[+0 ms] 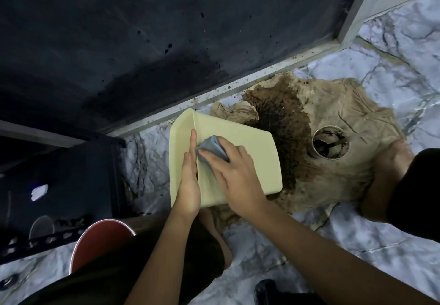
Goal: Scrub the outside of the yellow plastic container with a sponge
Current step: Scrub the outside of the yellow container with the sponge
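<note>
The yellow plastic container [252, 159] lies tipped over on the floor, its outer walls facing up. My left hand [189, 181] rests flat along its left edge, fingers straight, steadying it. My right hand [234, 171] presses a grey-blue sponge [210, 149] against the upper outside wall, fingers curled over it. Most of the sponge is covered by my fingers.
A stained brown cloth [338, 119] lies under and right of the container, with a small white cup [331, 144] of dark liquid on it. A red bucket [95, 243] stands at lower left. A dark shelf unit [59, 185] and dark wall panel [142, 31] close the left and back. My knee [390, 181] is at right.
</note>
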